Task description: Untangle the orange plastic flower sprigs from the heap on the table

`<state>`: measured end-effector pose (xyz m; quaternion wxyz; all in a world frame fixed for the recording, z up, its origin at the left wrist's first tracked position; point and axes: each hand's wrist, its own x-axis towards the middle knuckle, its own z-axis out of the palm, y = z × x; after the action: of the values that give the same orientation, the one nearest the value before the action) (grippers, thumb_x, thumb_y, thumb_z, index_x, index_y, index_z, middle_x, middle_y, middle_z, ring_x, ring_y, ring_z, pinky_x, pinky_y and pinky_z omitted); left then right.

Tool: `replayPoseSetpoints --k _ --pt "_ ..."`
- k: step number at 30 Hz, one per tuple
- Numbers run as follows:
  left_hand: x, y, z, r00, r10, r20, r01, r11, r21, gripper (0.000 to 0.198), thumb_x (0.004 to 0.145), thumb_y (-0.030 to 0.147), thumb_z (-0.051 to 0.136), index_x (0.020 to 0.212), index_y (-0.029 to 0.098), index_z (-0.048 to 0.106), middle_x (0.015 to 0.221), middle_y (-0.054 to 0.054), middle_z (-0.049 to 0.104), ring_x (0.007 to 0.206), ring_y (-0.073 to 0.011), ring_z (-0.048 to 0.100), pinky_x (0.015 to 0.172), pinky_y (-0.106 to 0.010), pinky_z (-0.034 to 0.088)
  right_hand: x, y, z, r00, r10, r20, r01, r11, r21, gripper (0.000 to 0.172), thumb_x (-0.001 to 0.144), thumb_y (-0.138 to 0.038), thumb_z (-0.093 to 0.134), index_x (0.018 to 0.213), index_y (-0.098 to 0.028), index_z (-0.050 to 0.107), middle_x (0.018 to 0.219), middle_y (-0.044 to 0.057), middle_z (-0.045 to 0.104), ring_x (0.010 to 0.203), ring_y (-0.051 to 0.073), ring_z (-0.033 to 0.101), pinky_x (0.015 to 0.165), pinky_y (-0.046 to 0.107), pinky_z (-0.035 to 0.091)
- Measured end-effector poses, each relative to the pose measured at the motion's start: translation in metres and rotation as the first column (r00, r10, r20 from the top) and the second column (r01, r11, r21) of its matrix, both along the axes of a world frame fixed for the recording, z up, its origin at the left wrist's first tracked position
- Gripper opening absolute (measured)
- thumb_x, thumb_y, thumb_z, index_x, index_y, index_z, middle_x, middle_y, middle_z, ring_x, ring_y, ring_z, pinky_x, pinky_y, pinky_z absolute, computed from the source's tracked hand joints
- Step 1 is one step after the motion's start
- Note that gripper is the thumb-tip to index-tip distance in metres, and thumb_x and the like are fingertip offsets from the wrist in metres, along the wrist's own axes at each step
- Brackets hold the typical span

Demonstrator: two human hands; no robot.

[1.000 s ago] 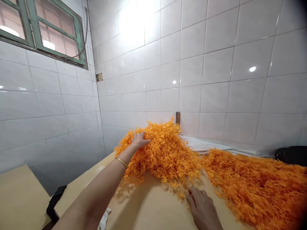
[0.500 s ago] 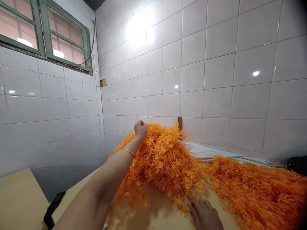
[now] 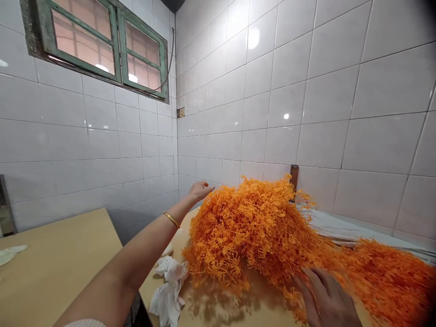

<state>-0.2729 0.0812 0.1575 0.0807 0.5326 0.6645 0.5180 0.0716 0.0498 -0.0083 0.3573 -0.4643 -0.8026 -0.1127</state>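
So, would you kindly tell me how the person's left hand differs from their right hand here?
The left hand is raised beside the far side of the orange heap, while the right hand lies low at its near edge, on the strands. A gold bangle circles the left wrist; none shows by the right hand. Both are bare and open.

Right hand (image 3: 327,297) showing blurred, wrist running past bottom edge, just below orange sprig heap (image 3: 252,231); heap's right end running past right edge, single sprigs too small to separate.
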Motion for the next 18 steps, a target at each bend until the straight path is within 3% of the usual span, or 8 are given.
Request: replayPoseSetpoints --k 3,6,9,13,15,18 --pt "0.001 -0.002 -0.027 0.992 -0.085 0.090 0.093 0.992 -0.087 0.042 0.049 0.035 0.068 0.083 0.014 0.058 0.073 -0.006 0.061 0.067 -0.0166 0.055 0.055 -0.023 0.039 -0.059 -0.016 0.066 0.990 0.120 0.078 -0.131 0.979 0.159 0.042 0.081 -0.037 0.037 0.121 -0.024 0.043 0.131 0.008 0.035 0.117 0.027 0.031 0.095 0.041 0.023" --pt "0.016 0.003 -0.042 0.973 -0.156 0.168 0.171 0.982 -0.078 0.034 0.050 0.024 0.067 0.081 0.016 0.058 0.069 -0.003 0.062 0.062 -0.0135 0.055 0.056 -0.022 0.041 -0.111 -0.009 0.103 0.943 0.233 0.236 -0.273 0.950 0.153 0.055 0.079 -0.047 0.038 0.130 -0.032 0.026 0.140 0.003 0.016 0.125 0.031 0.013 0.097 0.050 0.011" --pt "0.023 0.010 -0.041 0.948 -0.174 0.267 0.183 0.983 -0.011 0.017 0.056 0.018 0.061 0.072 0.016 0.055 0.059 0.001 0.058 0.055 -0.0112 0.053 0.053 -0.023 0.041 -0.135 0.016 0.100 0.933 0.169 0.317 -0.171 0.985 -0.022 0.071 0.067 -0.060 0.047 0.130 -0.035 0.025 0.141 0.005 0.014 0.124 0.040 0.003 0.090 0.062 0.005" --pt "0.020 0.021 -0.023 0.887 -0.169 0.430 0.129 0.984 0.122 0.010 0.061 0.017 0.056 0.068 0.017 0.049 0.053 0.003 0.052 0.050 -0.0094 0.050 0.048 -0.023 0.040 -0.136 0.039 0.079 0.921 0.066 0.384 -0.008 0.989 -0.150 0.068 0.063 -0.062 0.050 0.121 -0.029 0.042 0.138 0.010 0.021 0.119 0.046 0.013 0.085 0.064 0.011" --pt "0.018 0.025 -0.002 0.852 -0.169 0.495 0.084 0.979 0.188 0.012 0.062 0.017 0.056 0.061 0.017 0.044 0.045 0.005 0.045 0.044 -0.0077 0.044 0.044 -0.020 0.036 -0.135 0.039 0.074 0.914 0.038 0.403 0.015 0.992 -0.127 0.060 0.064 -0.058 0.052 0.115 -0.026 0.049 0.136 0.011 0.025 0.116 0.045 0.019 0.083 0.061 0.018" --pt "0.016 0.024 0.047 0.809 -0.199 0.552 0.025 0.952 0.306 0.024 0.065 0.015 0.053 0.053 0.018 0.033 0.038 0.009 0.030 0.035 -0.0042 0.031 0.038 -0.017 0.026 -0.138 0.035 0.073 0.898 0.003 0.440 0.048 0.993 -0.105 0.051 0.064 -0.048 0.057 0.110 -0.024 0.053 0.134 0.011 0.027 0.113 0.042 0.024 0.080 0.058 0.023"
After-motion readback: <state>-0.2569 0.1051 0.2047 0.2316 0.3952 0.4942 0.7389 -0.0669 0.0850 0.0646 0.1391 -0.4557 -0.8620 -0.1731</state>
